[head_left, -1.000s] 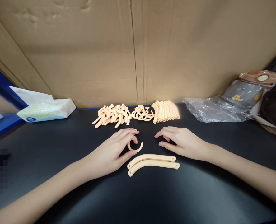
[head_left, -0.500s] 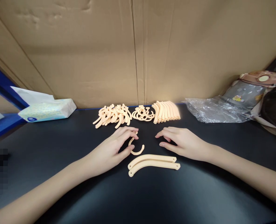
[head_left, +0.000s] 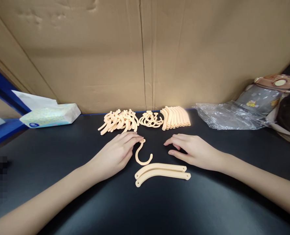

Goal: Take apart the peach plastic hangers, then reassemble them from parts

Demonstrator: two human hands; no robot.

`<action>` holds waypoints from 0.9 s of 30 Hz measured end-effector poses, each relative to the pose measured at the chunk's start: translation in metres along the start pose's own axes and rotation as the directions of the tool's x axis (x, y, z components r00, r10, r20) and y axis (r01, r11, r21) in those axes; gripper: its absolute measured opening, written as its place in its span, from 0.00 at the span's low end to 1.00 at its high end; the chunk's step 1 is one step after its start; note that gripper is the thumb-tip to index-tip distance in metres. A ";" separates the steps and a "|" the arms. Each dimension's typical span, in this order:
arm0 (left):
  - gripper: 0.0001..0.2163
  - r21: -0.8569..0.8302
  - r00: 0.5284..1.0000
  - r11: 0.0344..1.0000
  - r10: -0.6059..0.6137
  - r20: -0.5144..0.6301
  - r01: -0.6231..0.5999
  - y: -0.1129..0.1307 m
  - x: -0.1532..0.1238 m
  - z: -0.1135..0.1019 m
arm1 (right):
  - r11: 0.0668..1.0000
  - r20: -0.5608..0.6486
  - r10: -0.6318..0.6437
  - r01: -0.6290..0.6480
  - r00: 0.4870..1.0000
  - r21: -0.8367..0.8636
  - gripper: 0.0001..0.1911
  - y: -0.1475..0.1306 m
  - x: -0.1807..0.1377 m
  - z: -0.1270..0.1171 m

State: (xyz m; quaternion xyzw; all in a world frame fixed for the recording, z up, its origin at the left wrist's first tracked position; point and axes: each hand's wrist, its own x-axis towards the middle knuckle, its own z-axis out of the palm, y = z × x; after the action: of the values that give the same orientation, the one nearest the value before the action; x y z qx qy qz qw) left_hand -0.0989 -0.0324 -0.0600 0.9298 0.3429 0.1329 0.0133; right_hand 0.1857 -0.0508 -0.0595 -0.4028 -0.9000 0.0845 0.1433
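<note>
Left hand is lying flat and open on the black table, one fingertip touching the top end of the small peach hook. The hook is lying flat just above two curved bars. Right hand is resting nearby, loosely curled, gripping nothing.

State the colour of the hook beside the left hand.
Pale peach; the hook shows best in the head view.

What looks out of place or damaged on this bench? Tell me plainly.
Nothing looks damaged or spilled. The left pile of curved parts lies jumbled, unlike the neat row to its right, and a crumpled plastic bag sits at the far right.
</note>
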 end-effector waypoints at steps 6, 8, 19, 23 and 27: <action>0.19 0.037 1.000 0.999 0.004 0.000 -0.004 0.003 0.001 -0.002 | 1.000 -0.007 0.002 -0.002 1.000 -0.004 0.13 -0.001 0.000 -0.001; 0.18 0.055 1.000 0.998 -0.011 -0.012 0.011 0.003 0.001 -0.002 | 1.000 -0.010 0.000 0.000 1.000 -0.004 0.13 -0.001 0.000 -0.001; 0.14 0.335 0.912 0.871 -0.254 -0.322 0.360 -0.031 0.001 -0.018 | 1.000 -0.001 0.003 -0.003 1.000 -0.002 0.13 -0.001 0.000 0.000; 0.18 0.336 0.862 0.804 -0.391 -0.323 0.491 -0.042 0.001 -0.019 | 1.000 0.005 0.005 -0.005 1.000 0.004 0.14 0.000 0.000 0.000; 0.21 0.268 0.808 0.772 -0.491 -0.326 0.577 -0.043 0.002 -0.018 | 1.000 0.006 0.008 -0.008 1.000 0.001 0.14 0.000 0.000 -0.001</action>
State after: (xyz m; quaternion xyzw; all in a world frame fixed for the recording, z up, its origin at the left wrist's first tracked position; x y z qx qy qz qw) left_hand -0.1292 -0.0001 -0.0473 0.7566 0.6116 0.1694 -0.1578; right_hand 0.1859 -0.0511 -0.0585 -0.4062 -0.8988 0.0868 0.1404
